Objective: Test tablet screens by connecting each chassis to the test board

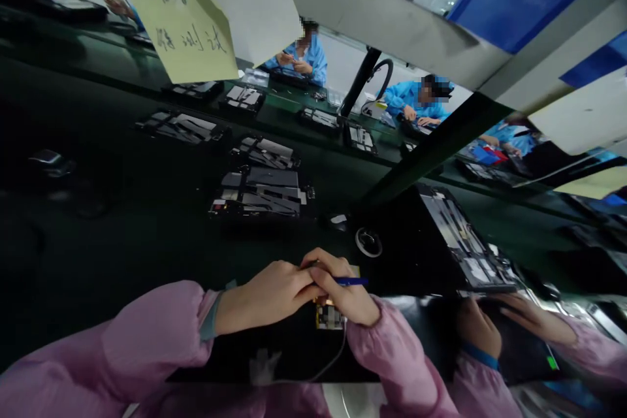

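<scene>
My right hand (349, 295) has its fingers curled round a slim blue pen-like tool (351, 281); the tip of the tool is hidden. From the left, my left hand (269, 294) meets it, fingers pressed together against the right fingers. Whatever the left fingers pinch is covered. Directly below both hands lies a small circuit board (330, 317) with gold-coloured edges. A thin pale cable (336, 359) curves down from beside the board.
Several opened tablet-like units (267, 191) lie ahead on the dark green bench. A tape roll (368, 243) sits near a black box (406, 241) with opened devices on top. At right, a co-worker's hands (477, 326) touch a dark panel (524, 346). Paper notes (183, 32) hang overhead.
</scene>
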Tool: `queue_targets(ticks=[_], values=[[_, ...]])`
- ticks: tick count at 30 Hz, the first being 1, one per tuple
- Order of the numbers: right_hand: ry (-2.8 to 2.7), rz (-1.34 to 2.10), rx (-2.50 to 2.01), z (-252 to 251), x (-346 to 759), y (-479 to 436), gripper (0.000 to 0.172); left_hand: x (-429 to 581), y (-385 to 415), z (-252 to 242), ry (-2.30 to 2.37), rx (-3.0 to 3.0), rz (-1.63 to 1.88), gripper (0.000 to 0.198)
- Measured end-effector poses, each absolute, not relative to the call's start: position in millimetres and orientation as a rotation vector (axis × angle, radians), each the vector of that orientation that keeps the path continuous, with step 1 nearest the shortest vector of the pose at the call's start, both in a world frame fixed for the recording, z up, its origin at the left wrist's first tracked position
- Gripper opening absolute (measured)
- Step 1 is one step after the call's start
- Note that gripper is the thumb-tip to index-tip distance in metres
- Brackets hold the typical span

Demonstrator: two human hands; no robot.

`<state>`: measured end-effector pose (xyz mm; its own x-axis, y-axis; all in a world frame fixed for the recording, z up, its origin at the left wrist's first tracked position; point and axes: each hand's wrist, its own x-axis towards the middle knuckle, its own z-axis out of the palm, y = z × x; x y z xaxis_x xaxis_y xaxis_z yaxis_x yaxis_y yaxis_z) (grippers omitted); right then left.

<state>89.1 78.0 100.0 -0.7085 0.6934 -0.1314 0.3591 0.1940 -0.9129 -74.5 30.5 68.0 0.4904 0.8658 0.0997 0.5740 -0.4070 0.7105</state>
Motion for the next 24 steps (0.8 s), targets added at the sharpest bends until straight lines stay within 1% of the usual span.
queue_targets(ticks=[2, 5, 7, 9, 10, 11, 14, 17, 20, 24], values=[[-2.175, 1.627, -0.968, 112, 94, 86, 0.029, -86, 38, 78, 1.114, 1.978, 0.638, 0.036], [-2.082, 1.617, -0.917, 130, 105, 104, 0.036, -112, 54, 87, 1.084, 1.837, 0.610, 0.039], [-1.977, 1.570, -0.915, 131, 106, 121, 0.042, -130, 68, 86, 1.211, 1.841, 0.623, 0.045], [-1.891, 1.491, -0.962, 118, 98, 141, 0.040, -141, 82, 80, 1.447, 1.999, 0.689, 0.054], [-1.862, 1.444, -0.998, 108, 90, 150, 0.036, -144, 88, 76, 1.556, 2.139, 0.707, 0.052], [-1.837, 1.374, -1.050, 96, 81, 159, 0.031, -144, 93, 70, 1.624, 2.306, 0.697, 0.046], [-1.848, 1.226, -1.168, 65, 56, 181, 0.025, -140, 105, 53, 1.664, 2.706, 0.551, 0.026], [-1.936, 1.135, -1.225, 53, 44, 189, 0.022, -136, 110, 40, 1.678, 2.776, 0.501, 0.024], [-2.004, 1.053, -1.262, 56, 42, 191, 0.025, -136, 112, 37, 1.668, 2.751, 0.522, 0.023], [-2.030, 1.005, -1.281, 59, 42, 190, 0.025, -139, 113, 38, 1.646, 2.760, 0.496, 0.018]])
